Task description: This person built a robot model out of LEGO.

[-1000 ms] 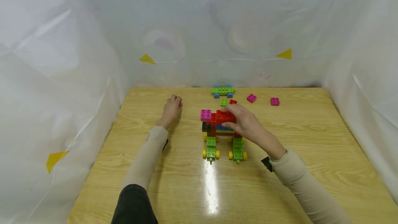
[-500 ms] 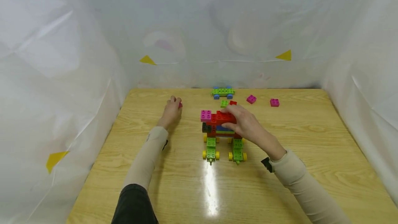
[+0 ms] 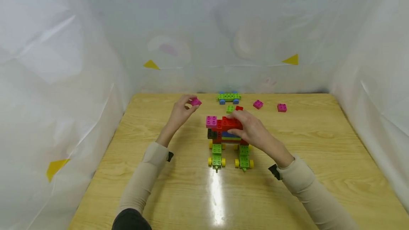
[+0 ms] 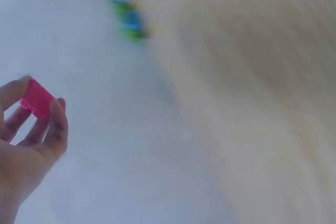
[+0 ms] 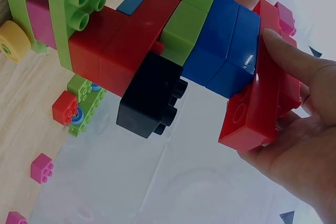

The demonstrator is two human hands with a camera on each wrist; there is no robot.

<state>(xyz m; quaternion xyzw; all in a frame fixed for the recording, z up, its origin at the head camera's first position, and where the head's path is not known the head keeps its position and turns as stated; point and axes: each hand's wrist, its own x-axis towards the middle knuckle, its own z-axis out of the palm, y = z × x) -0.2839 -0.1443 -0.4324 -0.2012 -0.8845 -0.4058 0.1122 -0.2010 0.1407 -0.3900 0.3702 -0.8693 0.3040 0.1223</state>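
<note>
My left hand point(image 3: 178, 113) pinches a pink toy brick point(image 4: 39, 99) between thumb and fingers, raised near the back left of the table. To the right of it, a built model of toy bricks point(image 3: 219, 125) stands on two green wheeled bases point(image 3: 244, 159) with yellow wheels. My right hand point(image 3: 254, 130) grips the red bricks point(image 5: 257, 114) along the top of this model, thumb on the near side. A pink brick point(image 3: 211, 121) sits on the model's upper left end, above a black brick point(image 3: 212, 133). Blue and lime bricks fill the middle layers.
Behind the model lie a small green brick point(image 3: 230, 109) and a red brick point(image 3: 239, 108). A green wheeled base with blue wheels point(image 3: 228, 97) stands near the back edge. Two pink bricks point(image 3: 258, 104) point(image 3: 282, 107) lie at the back right. White sheeting point(image 3: 223, 38) walls the table's back and sides.
My left hand has lifted the pink brick from the table and turned a little to the right with it. My right hand keeps its grip on the model, which stays in place.
</note>
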